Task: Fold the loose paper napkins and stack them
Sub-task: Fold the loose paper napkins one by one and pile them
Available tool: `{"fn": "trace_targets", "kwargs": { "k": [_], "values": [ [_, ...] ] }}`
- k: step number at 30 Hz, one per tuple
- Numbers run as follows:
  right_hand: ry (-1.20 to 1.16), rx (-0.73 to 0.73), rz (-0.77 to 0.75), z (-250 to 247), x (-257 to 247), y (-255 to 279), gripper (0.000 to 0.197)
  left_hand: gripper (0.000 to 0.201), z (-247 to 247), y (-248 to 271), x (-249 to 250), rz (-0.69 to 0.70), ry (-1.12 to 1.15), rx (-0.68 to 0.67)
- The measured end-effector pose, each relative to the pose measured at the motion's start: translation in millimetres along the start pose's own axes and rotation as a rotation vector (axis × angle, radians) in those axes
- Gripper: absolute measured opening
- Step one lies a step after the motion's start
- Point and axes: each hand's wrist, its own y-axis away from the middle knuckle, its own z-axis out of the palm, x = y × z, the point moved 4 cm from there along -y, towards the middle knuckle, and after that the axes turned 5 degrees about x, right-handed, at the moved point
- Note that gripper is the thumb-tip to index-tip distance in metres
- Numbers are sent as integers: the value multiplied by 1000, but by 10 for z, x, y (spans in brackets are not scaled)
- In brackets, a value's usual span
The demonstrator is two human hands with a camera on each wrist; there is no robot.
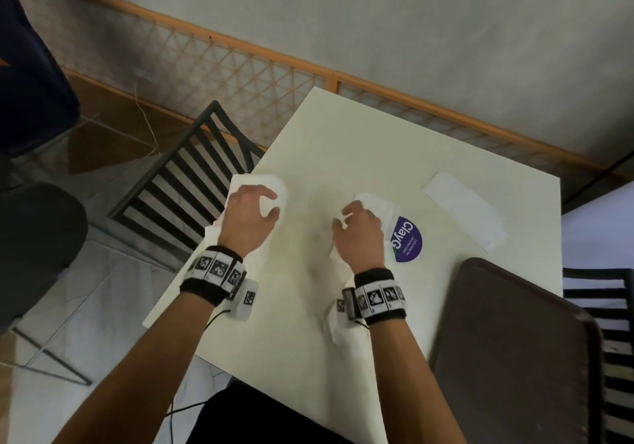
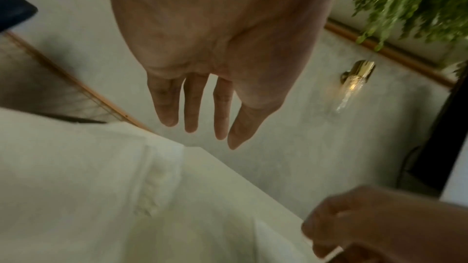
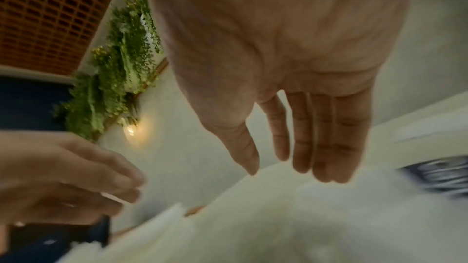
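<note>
Loose white napkin paper lies on the cream table [image 1: 343, 141] under both hands; I cannot tell if it is one sheet or two. One part [image 1: 260, 179] hangs over the table's left edge, and my left hand [image 1: 274, 203] hovers just above it with loosely curled fingers. In the left wrist view that hand [image 2: 202, 127] holds nothing above the paper [image 2: 76, 167]. Another part [image 1: 380, 205] lies beside a purple sticker, under my right hand [image 1: 343, 217]. The right wrist view shows the right hand [image 3: 286, 163] empty above blurred paper [image 3: 278, 217]. A folded napkin [image 1: 463, 210] lies flat at the far right.
A round purple sticker [image 1: 406, 239] is stuck to the table, partly covered by the paper. A dark brown tray [image 1: 514, 340] sits at the near right corner. Black slatted chairs stand at the left [image 1: 192, 176] and right [image 1: 610, 323]. A lattice rail runs along the wall behind.
</note>
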Motion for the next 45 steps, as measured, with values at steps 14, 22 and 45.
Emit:
{"fn": "trace_targets", "kwargs": {
  "k": [14,22,45],
  "values": [
    [13,-28,246,-564,1277,516,33,9,680,1109,679,25,334,-303],
    [-687,-118,89,-1046,628,758,14,65,726,1126,958,-174,696,-492],
    [-1004,-141,117,-914,755,803,24,15,424,966,1255,96,573,-334]
  ]
}}
